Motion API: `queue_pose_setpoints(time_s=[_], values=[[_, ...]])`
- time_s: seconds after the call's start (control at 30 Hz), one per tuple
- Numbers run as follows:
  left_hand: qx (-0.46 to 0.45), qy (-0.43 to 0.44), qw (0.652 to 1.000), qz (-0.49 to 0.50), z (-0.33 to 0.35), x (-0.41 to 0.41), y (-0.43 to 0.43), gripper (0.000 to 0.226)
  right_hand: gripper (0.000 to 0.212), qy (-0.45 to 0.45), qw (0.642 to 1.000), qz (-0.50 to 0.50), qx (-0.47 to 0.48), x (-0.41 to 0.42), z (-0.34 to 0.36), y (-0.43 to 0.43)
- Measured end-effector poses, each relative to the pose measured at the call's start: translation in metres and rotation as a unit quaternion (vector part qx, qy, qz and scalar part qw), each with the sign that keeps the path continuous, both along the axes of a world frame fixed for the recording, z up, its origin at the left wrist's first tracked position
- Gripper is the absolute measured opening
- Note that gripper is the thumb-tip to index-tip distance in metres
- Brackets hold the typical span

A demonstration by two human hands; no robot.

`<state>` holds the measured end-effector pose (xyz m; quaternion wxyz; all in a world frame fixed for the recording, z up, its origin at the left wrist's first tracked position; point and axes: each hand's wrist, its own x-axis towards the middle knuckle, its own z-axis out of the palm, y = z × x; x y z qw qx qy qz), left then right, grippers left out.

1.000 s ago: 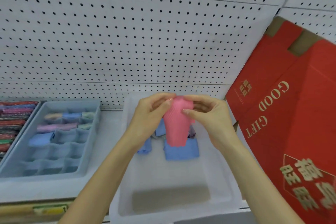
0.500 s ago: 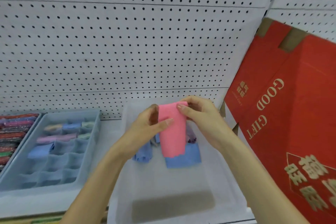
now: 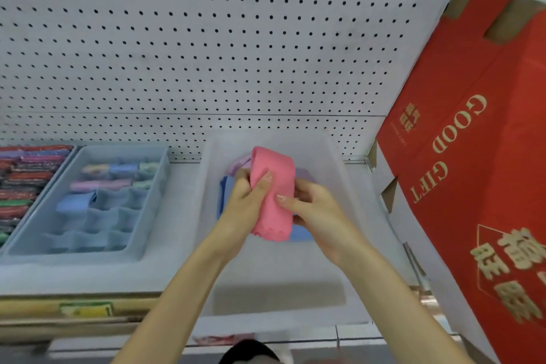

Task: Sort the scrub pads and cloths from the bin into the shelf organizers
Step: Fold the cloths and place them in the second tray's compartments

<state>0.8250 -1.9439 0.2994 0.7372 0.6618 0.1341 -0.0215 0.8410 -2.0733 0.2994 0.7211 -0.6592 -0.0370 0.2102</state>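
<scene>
Pink cloth (image 3: 273, 195), folded into a long strip, hangs between our hands above the translucent bin (image 3: 206, 186). Our left hand (image 3: 248, 201) pinches its left edge with thumb and curled fingers, and our right hand (image 3: 313, 213) grips the right side. A blue cloth (image 3: 301, 235) lies in the bin beneath, and the divided organizer (image 3: 156, 201) stands just to the left.

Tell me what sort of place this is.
Probably a shop aisle: a white pegboard back wall, what looks like a price label on the shelf edge, and a red "GOOD GIFT" carton near a divided organizer of folded cloths.
</scene>
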Motion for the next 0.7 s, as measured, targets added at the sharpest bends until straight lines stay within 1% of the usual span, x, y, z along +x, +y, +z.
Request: queue_pose_setpoints(time_s=[0.07, 0.13, 0.23, 0.33, 0.4, 0.43, 0.5, 0.6, 0.7], values=[[-0.006, 0.01, 0.998, -0.055, -0.006, -0.007, 0.008, 0.023, 0.019, 0.0, 1.0, -0.016, -0.013, 0.001, -0.004, -0.005], [0.001, 0.009, 0.995, -0.101, -0.008, -0.015, 0.019, 0.022, 0.017, 0.0, 1.0, -0.024, -0.007, 0.001, -0.007, -0.005], [-0.001, -0.005, 0.995, -0.099, -0.009, -0.026, 0.036, 0.011, 0.016, 0.012, 1.0, -0.007, -0.002, -0.002, -0.013, 0.0], [-0.036, -0.032, 0.996, -0.081, -0.01, -0.033, 0.05, 0.007, 0.026, 0.084, 0.993, 0.047, 0.065, -0.009, -0.017, 0.009], [-0.07, -0.044, 0.994, -0.07, -0.011, -0.038, 0.059, 0.008, 0.025, 0.119, 0.985, 0.072, 0.106, -0.012, -0.016, 0.019], [-0.086, -0.049, 0.993, -0.065, -0.013, -0.04, 0.064, 0.01, 0.022, 0.121, 0.983, 0.073, 0.116, -0.013, -0.015, 0.024], [-0.129, -0.048, 0.989, -0.052, -0.014, -0.046, 0.074, 0.012, 0.021, 0.087, 0.988, 0.061, 0.116, -0.014, -0.014, 0.037], [-0.216, -0.04, 0.975, -0.019, -0.011, -0.053, 0.093, 0.019, 0.026, 0.004, 0.993, 0.045, 0.11, -0.014, -0.014, 0.062], [-0.255, -0.002, 0.967, 0.021, -0.006, -0.056, 0.121, 0.026, 0.032, -0.066, 0.995, 0.042, 0.06, -0.013, -0.016, 0.089]])
